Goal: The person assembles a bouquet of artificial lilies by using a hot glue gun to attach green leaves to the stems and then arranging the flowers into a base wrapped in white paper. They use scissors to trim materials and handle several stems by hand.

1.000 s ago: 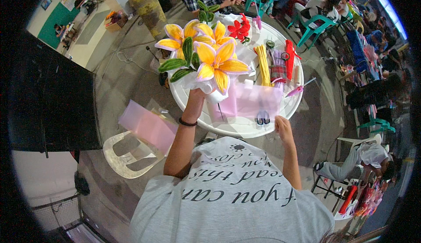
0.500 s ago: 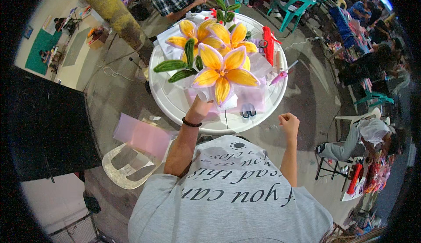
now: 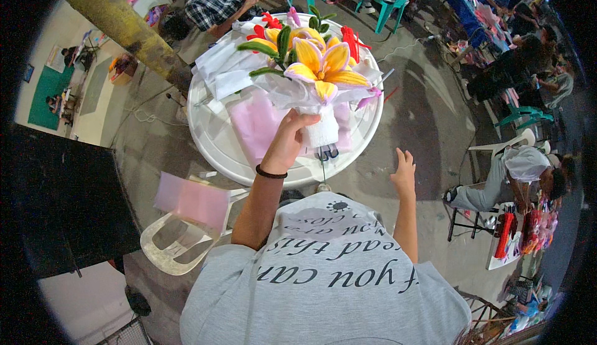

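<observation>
My left hand is closed around the white-wrapped base of a flower bouquet, holding it over the table's near side. Its fuzzy yellow flowers have pale lilac edges, with green leaves among them. White wrapping sheet spreads below the blooms. Off to the right of the table, my right hand hangs in the air with fingers stretched apart, holding nothing. Dark scissor handles show just below the bouquet's base, partly hidden by it.
Pink sheets and white sheets lie on the round white table. Red fuzzy stems lie at its far right. A white chair with a pink sheet stands left. Someone in a checked shirt sits beyond.
The bouquet has tipped more upright, so its white base now shows in my left hand. My right hand has uncurled. The view has shifted, with the table now further left.
</observation>
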{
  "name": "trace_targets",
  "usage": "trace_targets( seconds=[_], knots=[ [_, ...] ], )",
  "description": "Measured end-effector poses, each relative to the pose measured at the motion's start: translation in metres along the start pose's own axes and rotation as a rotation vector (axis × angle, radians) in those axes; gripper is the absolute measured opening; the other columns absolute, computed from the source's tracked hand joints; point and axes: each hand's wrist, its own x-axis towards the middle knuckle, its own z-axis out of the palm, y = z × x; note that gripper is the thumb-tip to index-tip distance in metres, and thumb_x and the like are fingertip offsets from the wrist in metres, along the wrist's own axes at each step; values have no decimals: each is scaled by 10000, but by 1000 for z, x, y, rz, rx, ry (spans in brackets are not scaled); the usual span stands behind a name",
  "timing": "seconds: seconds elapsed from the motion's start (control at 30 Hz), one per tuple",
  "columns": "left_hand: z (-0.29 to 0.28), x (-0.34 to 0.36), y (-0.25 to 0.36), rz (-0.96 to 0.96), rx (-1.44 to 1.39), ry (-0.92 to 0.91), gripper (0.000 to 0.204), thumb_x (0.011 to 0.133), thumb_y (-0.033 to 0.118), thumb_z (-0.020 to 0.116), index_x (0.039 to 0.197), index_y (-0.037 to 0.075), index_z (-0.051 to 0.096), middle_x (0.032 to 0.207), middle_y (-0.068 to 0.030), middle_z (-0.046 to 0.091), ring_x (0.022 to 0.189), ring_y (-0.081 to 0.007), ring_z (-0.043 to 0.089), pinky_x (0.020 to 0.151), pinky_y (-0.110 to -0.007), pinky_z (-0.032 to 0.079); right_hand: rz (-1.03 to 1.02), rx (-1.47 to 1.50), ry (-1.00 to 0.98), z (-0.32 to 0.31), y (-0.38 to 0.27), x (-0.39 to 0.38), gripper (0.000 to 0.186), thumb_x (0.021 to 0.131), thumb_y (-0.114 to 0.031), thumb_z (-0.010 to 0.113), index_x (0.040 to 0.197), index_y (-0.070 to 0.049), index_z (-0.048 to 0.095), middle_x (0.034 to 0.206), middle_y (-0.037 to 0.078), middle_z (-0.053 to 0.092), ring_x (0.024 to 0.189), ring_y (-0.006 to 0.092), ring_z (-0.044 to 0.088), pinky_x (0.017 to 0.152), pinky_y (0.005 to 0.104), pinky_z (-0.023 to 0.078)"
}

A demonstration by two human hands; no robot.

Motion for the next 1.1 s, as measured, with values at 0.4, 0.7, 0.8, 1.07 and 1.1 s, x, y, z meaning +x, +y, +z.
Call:
trace_targets(
  seconds=[0.4,0.7,0.8,1.07,1.1],
  knots=[
    [8,-8,-4,-121,491,21,538,819,222,726,1253,12,489,1146,-58,588,1040,-159,568,895,-300,453,511,365,-557,-39,0,42,261,956,-226,548,874,-2,653,743,160,673,674,328,657,652,400,502],
    [-15,-19,-2,-185,778,37,572,826,233,745,1282,-14,502,1140,-53,614,1029,-152,577,913,-302,453,296,678,-504,-17,-5,39,307,762,86,507,1037,-10,606,1068,170,629,1010,300,627,853,374,488],
    [-32,-25,-5,-279,710,107,614,814,242,758,1309,-8,491,1182,-53,605,1048,-158,574,926,-296,447,234,659,-530,-4,-5,47,310,743,81,535,1026,-15,617,1124,169,600,1066,314,596,900,384,473],
    [-73,-17,-33,-222,798,347,681,811,244,759,1348,-25,438,1283,-141,578,1162,-245,559,999,-338,425,176,355,-595,66,36,92,178,705,-153,778,771,-20,682,967,185,646,983,348,610,856,427,459],
    [-70,-16,-36,-219,747,381,676,812,229,759,1348,-26,435,1285,-145,576,1165,-248,558,1005,-341,423,193,297,-579,70,38,102,305,707,-287,808,702,-16,668,841,188,665,890,355,641,809,433,479]
  ],
)
